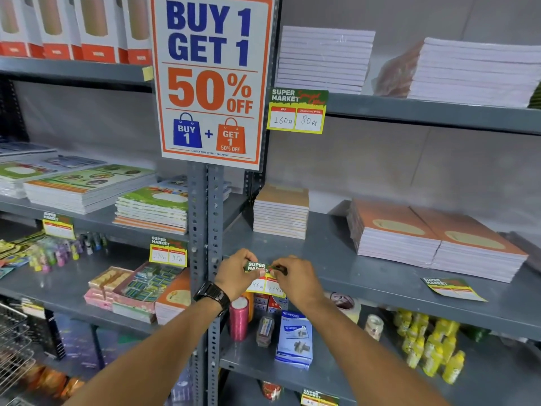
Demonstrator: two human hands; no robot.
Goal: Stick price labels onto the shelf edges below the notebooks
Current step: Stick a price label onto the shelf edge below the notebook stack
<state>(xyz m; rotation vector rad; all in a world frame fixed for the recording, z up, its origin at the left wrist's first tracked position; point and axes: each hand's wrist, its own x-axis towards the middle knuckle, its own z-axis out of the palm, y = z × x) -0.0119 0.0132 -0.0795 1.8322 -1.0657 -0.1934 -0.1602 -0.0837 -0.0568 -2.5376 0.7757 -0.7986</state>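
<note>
My left hand (237, 273) and my right hand (295, 278) both pinch the top of a green and yellow price label (265, 284) against the front edge of the grey shelf (380, 297). Above it on that shelf stands a small stack of brown notebooks (281, 212). Two wider stacks of orange notebooks (433, 238) sit further right. A second loose price label (452, 288) lies flat on the shelf near its front edge. My fingers hide the label's upper corners.
A large "Buy 1 Get 1" poster (212, 80) hangs on the perforated upright (206, 230). Stuck labels (296, 111) (168, 254) mark other shelf edges. Below are a pink ribbon spool (239, 317), a stapler box (294, 338), tape rolls and yellow bottles (430, 344).
</note>
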